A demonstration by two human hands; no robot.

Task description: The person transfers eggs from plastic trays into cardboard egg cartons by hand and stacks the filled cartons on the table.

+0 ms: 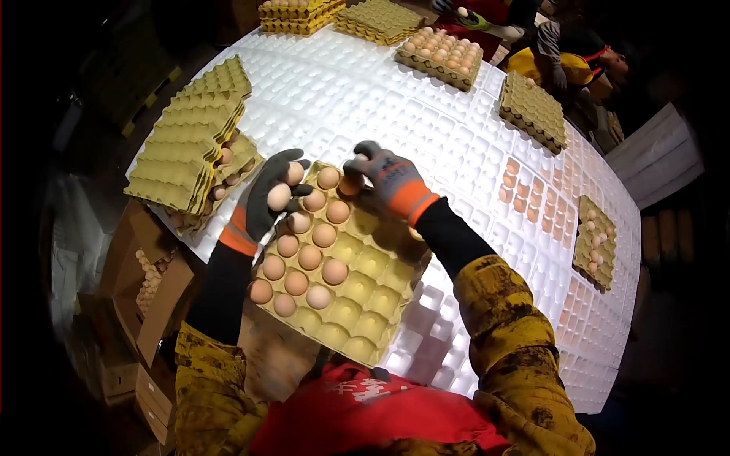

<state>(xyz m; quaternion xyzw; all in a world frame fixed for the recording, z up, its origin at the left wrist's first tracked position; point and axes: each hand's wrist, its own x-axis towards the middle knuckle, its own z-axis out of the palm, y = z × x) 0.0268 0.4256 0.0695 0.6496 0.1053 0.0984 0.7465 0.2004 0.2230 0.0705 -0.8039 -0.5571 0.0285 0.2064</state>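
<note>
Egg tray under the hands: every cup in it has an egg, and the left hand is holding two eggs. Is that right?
Not quite: the egg tray is only partly filled. The head view shows empty cups across its near right part. The rest is right: the left hand is holding two eggs.

And we have pale yellow on the egg tray (371,260), eggs (310,257) running from peach to light brown, a bright white foam table surface (342,83)! Dark grey gloves with orange cuffs here, the right glove (397,181) showing lighter grey too, the left glove (268,199) matching; mustard sleeves (511,327) blotched dark brown, red apron (365,414) with white lettering!
</note>
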